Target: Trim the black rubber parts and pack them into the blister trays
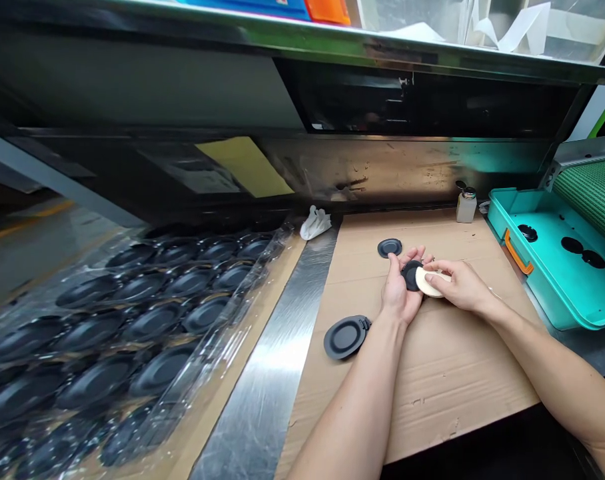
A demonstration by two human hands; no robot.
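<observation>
My left hand [400, 288], palm up, holds a round black disc [411, 275] over the cardboard. Pinched in the fingers of my right hand [455, 283] is a cream-coloured round pad [431, 283]. The pad overlaps the right side of the disc; whether the two touch, I cannot tell. Just beyond my left fingertips lies a small black round piece [390, 248]. Beside my left forearm rests a larger oval black piece [346, 337] with a ringed recess and a hinge-like end.
On the left a clear plastic tray [242, 313] holds several black round pieces. A small white bottle [466, 205] stands at the back of the cardboard sheet [432, 373]. To the right is a turquoise bin [557, 280] with black discs. A crumpled white cloth [315, 223] lies behind the metal strip.
</observation>
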